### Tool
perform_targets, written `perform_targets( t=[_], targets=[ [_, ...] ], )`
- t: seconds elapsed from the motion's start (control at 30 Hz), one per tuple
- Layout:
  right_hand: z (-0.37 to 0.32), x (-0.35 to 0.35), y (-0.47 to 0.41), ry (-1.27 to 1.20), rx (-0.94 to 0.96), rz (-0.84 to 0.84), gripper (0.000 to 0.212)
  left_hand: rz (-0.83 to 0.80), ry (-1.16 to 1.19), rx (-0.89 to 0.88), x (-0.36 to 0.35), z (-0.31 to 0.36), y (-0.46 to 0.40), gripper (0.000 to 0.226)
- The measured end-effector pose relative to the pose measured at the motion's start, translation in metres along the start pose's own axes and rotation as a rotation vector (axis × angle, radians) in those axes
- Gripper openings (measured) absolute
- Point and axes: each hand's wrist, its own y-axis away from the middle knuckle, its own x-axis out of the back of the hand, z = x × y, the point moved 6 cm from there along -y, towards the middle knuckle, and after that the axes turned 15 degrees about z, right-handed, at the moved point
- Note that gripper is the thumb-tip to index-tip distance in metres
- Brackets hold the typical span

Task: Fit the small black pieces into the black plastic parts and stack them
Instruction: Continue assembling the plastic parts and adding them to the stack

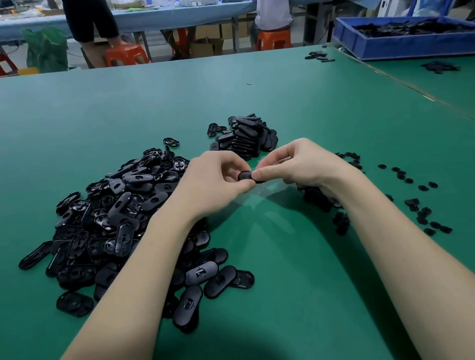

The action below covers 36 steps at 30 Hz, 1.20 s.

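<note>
- just in front of the stacked heap (247, 138), over the green bench (38, 132), both hands meet on one black plastic part (248, 176).
- the left hand (214, 180) curls its fingers and thumb round the part's near end; the right hand (295, 165) pinches its other end, thumb and forefinger closed on it. whether a small black piece is already under those fingertips is hidden.
- judging from the grip, this is the fitting step: the left hand should hold the part steady and level while the right presses the piece straight into its recess until it seats flush, with no tilting.
- once seated, the part belongs on the stacked heap, lying the same way as its neighbours so the rows do not slide.
- left of the stacked heap lies the big loose pile (120, 228) of unfitted parts, partly under the left forearm; a careless elbow could scatter it.
- right of the stacked heap, small black pieces (418, 205) lie scattered, some under the right wrist, easy to brush away.
- far right of the stacked heap, a blue crate (413, 44) holds more black parts.
</note>
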Motion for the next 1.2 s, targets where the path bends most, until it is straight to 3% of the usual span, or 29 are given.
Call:
perform_targets(
  t=[0.27, 0.37, 0.77, 1.2],
  targets=[
    [-0.009, -0.01, -0.003, 0.006, 0.159, 0.025, 0.018, -0.034, -0.134, 0.042, 0.003, -0.003, -0.001, 0.004],
    [-0.011, -0.011, -0.004, 0.048, 0.192, 0.005, 0.013, -0.05, -0.175, 0.04, 0.005, -0.002, -0.001, 0.011],
    [-0.014, -0.008, -0.006, 0.205, 0.229, 0.112, 0.008, -0.006, -0.148, 0.065, 0.005, -0.005, -0.002, 0.009],
    [-0.013, -0.01, -0.002, 0.148, 0.225, 0.118, 0.008, -0.003, -0.117, 0.062, 0.002, -0.01, -0.003, 0.007]
  ],
)
